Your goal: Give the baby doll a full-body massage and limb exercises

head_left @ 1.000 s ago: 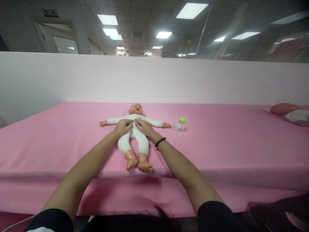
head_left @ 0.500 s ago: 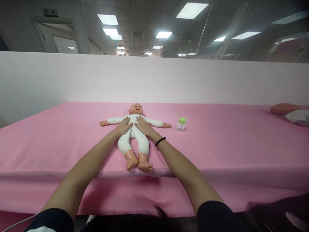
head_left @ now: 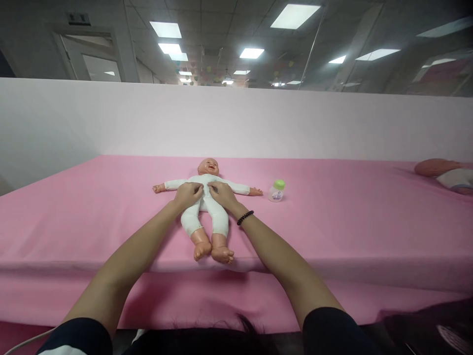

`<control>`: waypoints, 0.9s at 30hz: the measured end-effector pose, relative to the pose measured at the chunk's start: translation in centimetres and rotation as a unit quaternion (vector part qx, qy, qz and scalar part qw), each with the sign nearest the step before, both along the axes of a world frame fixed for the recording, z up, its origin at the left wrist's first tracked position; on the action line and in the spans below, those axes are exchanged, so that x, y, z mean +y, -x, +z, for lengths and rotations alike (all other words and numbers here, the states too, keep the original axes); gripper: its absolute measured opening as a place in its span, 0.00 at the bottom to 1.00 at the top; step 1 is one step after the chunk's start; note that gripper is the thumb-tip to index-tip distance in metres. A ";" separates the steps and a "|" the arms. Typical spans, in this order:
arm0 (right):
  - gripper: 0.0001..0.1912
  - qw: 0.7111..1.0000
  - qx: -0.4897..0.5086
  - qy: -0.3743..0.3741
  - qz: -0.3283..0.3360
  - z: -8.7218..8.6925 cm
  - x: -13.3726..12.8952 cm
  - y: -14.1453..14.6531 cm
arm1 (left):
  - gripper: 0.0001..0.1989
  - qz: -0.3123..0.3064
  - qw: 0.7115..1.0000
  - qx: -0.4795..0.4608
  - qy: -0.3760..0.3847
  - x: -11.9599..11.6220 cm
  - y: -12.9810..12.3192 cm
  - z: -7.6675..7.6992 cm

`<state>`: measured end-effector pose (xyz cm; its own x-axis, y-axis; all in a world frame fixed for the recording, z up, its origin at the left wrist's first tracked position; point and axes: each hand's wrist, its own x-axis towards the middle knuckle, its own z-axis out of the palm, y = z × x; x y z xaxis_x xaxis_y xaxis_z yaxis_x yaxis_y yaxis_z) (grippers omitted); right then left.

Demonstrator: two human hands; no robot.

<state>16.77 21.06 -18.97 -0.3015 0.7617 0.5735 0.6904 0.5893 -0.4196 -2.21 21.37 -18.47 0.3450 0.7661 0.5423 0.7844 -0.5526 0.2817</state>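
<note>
Both hands have moved in since the earlier view: their fingers no longer lie spread, and now they are curled and closer together. In the head view, the doll (head_left: 205, 209) lies on its back in the middle of the pink-covered bench (head_left: 332, 231), with its head to the far side, its feet to the near side and its arms open. The left hand (head_left: 188, 195) and the right hand (head_left: 221, 194) both rest on the chest of its white suit (head_left: 191, 222). The left fingers (head_left: 194, 188) and the right fingers (head_left: 214, 186) pinch the cloth there, but how firmly I cannot tell. A dark bead bracelet (head_left: 245, 217) goes around the right wrist. To the right, a small bottle (head_left: 277, 192) with a green cap stands a little apart from the doll's hand, and no hand touches it. Far to the right lies a second doll (head_left: 434, 167). The step in hand appears to be working at the suit's chest, and any move from here would call for a gentle hold on the soft cloth.
</note>
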 end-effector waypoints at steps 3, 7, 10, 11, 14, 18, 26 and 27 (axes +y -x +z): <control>0.19 0.997 0.015 0.018 0.070 -0.5 0.5 -0.3 | 0.21 -0.085 0.995 -0.036 0.027 0.3 0.3 -0.1; 0.28 0.993 0.006 0.091 0.079 -1.1 1.2 -0.5 | 0.29 -0.153 0.982 -0.054 0.092 0.7 0.4 -0.3; 0.33 0.988 -0.020 0.136 0.071 -1.3 1.7 -0.6 | 0.34 -0.142 0.978 -0.047 0.145 0.8 0.4 -0.3; 0.34 0.987 -0.032 0.146 0.065 -1.3 1.8 -0.6 | 0.35 -0.131 0.978 -0.041 0.158 0.8 0.3 -0.3; 0.36 0.984 -0.052 0.171 0.025 -1.0 1.6 -0.5 | 0.37 -0.085 0.979 -0.021 0.186 0.9 0.2 -0.4; 0.38 0.982 -0.058 0.180 -0.021 -0.3 0.6 -0.3 | 0.37 -0.010 0.981 -0.022 0.193 1.2 0.1 -0.6; 0.18 0.985 -0.058 0.077 -0.142 0.8 -1.2 0.4 | 0.23 0.142 0.984 0.034 0.100 -0.1 -0.3 0.3; 0.16 0.985 -0.059 0.069 -0.145 0.8 -1.2 0.4 | 0.22 0.151 0.984 0.041 0.083 -0.3 -0.4 0.4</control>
